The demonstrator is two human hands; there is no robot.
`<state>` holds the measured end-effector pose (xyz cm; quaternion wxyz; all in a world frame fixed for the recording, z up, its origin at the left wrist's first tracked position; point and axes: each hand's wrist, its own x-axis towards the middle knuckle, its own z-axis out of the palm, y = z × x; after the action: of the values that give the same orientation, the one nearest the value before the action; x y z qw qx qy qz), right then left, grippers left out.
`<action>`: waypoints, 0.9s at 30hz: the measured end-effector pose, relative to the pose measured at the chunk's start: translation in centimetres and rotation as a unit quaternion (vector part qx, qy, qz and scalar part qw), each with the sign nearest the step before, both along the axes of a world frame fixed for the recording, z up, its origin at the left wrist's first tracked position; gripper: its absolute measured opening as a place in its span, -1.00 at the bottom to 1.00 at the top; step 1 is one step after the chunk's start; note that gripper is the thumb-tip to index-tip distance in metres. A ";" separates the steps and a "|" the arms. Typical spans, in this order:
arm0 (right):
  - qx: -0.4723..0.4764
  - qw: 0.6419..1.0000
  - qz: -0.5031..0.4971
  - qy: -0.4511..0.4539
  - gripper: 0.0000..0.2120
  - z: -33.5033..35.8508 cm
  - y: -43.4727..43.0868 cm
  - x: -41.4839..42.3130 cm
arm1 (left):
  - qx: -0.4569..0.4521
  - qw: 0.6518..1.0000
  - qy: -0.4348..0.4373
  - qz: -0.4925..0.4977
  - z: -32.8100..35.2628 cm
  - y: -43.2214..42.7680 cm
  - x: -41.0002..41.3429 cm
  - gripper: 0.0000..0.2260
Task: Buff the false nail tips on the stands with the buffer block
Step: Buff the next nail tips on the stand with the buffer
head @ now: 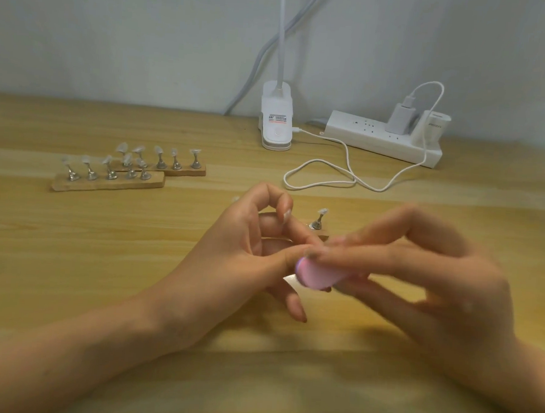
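Right hand (419,271) pinches the pink buffer block (318,275), long axis left-right, its rounded end at the left hand (250,246) thumb. Left fingers are curled; whether they grip anything is hidden. Nail-tip peg (318,219) sits just behind; loaded wooden stands (108,183) lie far left.

A clip lamp (276,121), power strip (379,137) and white cable (314,160) share the table (72,259).
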<state>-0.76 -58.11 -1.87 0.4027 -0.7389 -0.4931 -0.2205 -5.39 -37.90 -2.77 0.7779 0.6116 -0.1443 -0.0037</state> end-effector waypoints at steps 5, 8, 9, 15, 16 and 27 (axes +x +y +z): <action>-0.003 1.000 0.004 0.002 -0.77 0.1 0.1 0.0 | 0.009 1.000 -0.004 0.000 0.0 0.0 0.0 -0.65; 0.012 1.000 -0.004 0.015 -0.77 0.0 0.1 -0.1 | 0.013 1.000 -0.011 -0.003 0.1 0.0 0.0 -0.65; 0.016 1.000 -0.004 0.018 -0.78 0.0 0.1 -0.1 | 0.015 1.000 -0.013 -0.007 0.1 0.0 -0.1 -0.66; 0.059 0.993 -0.030 0.099 -0.83 -0.1 -0.4 1.4 | 0.017 1.000 -0.009 -0.013 0.2 0.1 -0.1 -0.66; 0.089 0.985 -0.033 0.146 -0.83 0.0 -0.6 1.8 | 0.015 1.000 -0.008 -0.012 0.2 0.1 0.0 -0.67; 0.168 0.925 -0.061 0.335 -0.75 -0.5 -0.1 2.4 | -0.081 0.995 0.055 -0.012 0.3 0.7 0.6 -0.62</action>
<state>1.66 -58.22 -2.34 0.6482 -0.7199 -0.2397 -0.0637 -4.79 -37.17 -2.48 0.8315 0.5437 -0.1085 -0.0354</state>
